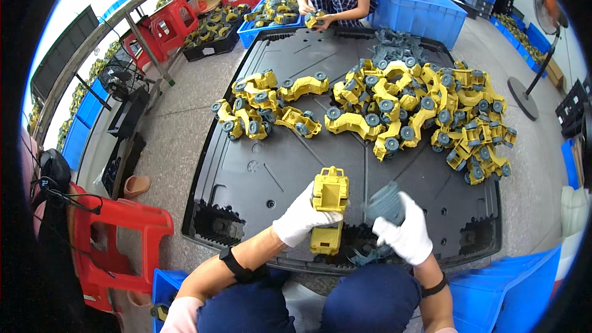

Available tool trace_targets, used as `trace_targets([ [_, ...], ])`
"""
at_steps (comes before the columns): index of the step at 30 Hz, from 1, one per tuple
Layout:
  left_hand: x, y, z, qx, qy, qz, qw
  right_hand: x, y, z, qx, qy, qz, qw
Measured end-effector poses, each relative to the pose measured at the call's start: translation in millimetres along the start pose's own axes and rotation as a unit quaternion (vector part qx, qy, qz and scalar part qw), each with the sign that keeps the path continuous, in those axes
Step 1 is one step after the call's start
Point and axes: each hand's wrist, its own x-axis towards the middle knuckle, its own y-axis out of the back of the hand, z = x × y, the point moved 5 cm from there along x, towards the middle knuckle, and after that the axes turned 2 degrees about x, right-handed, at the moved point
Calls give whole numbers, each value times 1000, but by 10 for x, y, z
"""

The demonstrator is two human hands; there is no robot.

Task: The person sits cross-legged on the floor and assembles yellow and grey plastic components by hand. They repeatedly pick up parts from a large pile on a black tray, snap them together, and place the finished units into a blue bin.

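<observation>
My left hand (303, 214), in a white glove, is closed around a yellow toy truck body (331, 192) above the near part of the black table (290, 172). A second yellow section (325, 240) shows just below that hand; whether it joins the held body I cannot tell. To the right, my gloved right hand (408, 235) grips a grey-blue plastic part (386, 202), smeared by motion. More grey-blue parts (370, 254) lie by the table's near edge, partly behind my right hand. Beyond my hands, yellow toy trucks with grey wheels form a large right pile (425, 102) and a smaller left group (262, 102).
Across the table, a co-worker's hands hold a yellow toy (313, 20). Grey-blue parts (398, 46) are heaped at the far edge near a large blue bin (419, 12). A red stool (148, 228) stands left, a blue crate (512, 290) near right, and a pedestal fan (524, 95) far right.
</observation>
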Motion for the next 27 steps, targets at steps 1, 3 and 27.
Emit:
trace_targets([
  [1, 33, 15, -12, 29, -29, 17, 999, -72, -99, -135, 29, -19, -38, 999],
  [3, 19, -24, 0, 107, -93, 51, 989, -55, -237, -87, 18, -40, -59, 997],
  [27, -39, -152, 112, 301, -246, 203, 899, -87, -428, 170, 170, -134, -120, 969],
])
